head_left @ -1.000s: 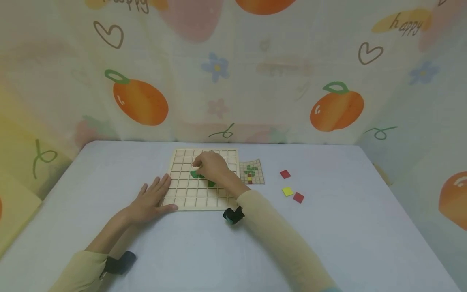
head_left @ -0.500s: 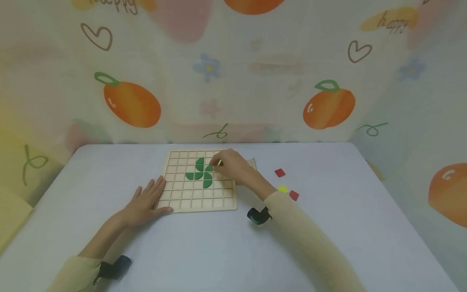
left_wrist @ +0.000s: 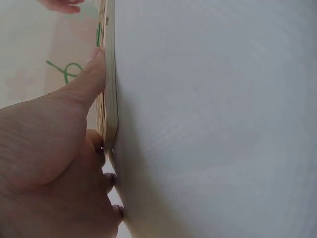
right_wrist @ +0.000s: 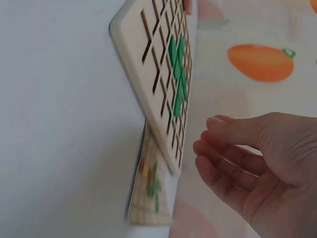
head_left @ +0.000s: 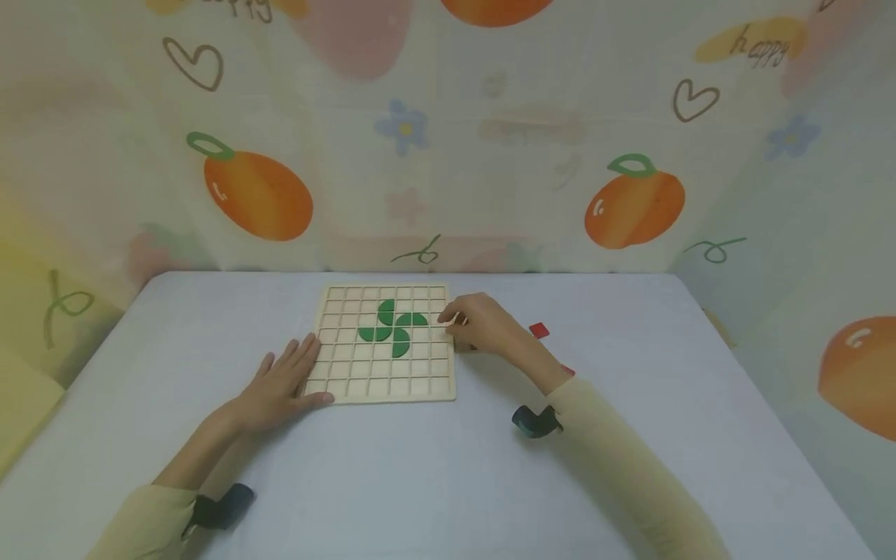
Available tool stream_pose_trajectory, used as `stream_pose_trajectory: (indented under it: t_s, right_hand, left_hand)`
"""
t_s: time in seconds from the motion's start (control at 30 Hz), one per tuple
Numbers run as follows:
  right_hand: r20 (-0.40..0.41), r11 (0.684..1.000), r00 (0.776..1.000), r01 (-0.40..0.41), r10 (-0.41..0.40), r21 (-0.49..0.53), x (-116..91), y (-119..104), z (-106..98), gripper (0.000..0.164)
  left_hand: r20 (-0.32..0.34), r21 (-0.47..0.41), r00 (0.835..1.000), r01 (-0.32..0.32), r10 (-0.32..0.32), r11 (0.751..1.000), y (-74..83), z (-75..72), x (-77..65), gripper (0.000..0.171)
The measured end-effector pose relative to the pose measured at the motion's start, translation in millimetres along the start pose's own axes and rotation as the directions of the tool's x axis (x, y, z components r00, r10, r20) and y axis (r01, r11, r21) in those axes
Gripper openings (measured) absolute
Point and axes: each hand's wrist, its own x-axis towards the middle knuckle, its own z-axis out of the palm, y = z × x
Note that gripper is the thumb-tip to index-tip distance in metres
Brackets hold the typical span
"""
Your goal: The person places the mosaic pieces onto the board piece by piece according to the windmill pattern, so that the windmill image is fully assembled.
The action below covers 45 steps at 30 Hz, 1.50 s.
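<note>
A pale wooden grid board (head_left: 381,381) lies on the table with green rounded pieces (head_left: 401,342) set in its squares like pinwheel blades. My left hand (head_left: 276,393) rests at its left side, fingers straight; in the left wrist view the thumb (left_wrist: 91,77) lies on the board's edge. My right hand (head_left: 483,323) hovers past the board's right edge, its fingers loosely bent and holding nothing. Below it a pattern card (right_wrist: 143,206) with a green, yellow and red design shows in the right wrist view; in the head view the hand mostly hides it.
Right of the right hand lies a red square piece (head_left: 539,330). Another red piece (head_left: 568,370) peeks out from behind the right wrist. The white table (head_left: 392,482) meets a patterned cloth backdrop (head_left: 448,155) at its far edge.
My right hand has moved right, off the green pieces and over the card, uncovering the whole green pinwheel. It now hides the yellow piece. My left hand stays at the board's left side.
</note>
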Motion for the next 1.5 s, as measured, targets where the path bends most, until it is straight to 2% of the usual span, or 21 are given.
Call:
stream_pose_trajectory:
  t_s: [0.2, 0.4, 0.6, 0.93, 1.17, 1.5]
  right_hand:
    - [-0.03, 0.999, 0.999, -0.033, 0.032, -0.009, -12.3, 29.5, -11.1, 0.022]
    - [-0.082, 0.999, 0.996, -0.039, 0.036, -0.033, -27.6, 53.9, -22.2, 0.019]
    - [-0.107, 0.996, 0.991, -0.083, 0.079, -0.033, -41.4, 76.5, -31.2, 0.021]
    - [-0.087, 0.969, 0.965, -0.247, 0.245, -0.006, -60.5, 99.1, -36.8, 0.029]
    - [-0.078, 0.981, 0.978, -0.193, 0.194, 0.01, -67.3, 108.7, -35.2, 0.026]
    - [-0.06, 0.98, 0.978, -0.198, 0.199, 0.016, -67.0, 114.8, -36.3, 0.029]
  left_hand:
    - [-0.005, -0.009, 1.0, -0.008, 0.008, 1.0, -0.3, 0.9, 1.4, 0.097]
    - [-0.05, -0.017, 0.998, -0.045, 0.044, 0.999, -3.5, 3.3, 1.1, 0.096]
    - [-0.035, -0.017, 0.999, -0.034, 0.034, 0.999, -1.8, 2.6, 0.7, 0.096]
    - [0.007, 0.005, 1.0, 0.007, -0.007, 1.0, 4.2, -1.9, 1.0, 0.096]
    - [0.005, -0.008, 1.0, 0.01, -0.01, 1.0, 2.1, -0.1, 0.6, 0.097]
    - [-0.001, -0.014, 1.0, 0.013, -0.013, 1.0, 0.3, 0.7, 0.7, 0.097]
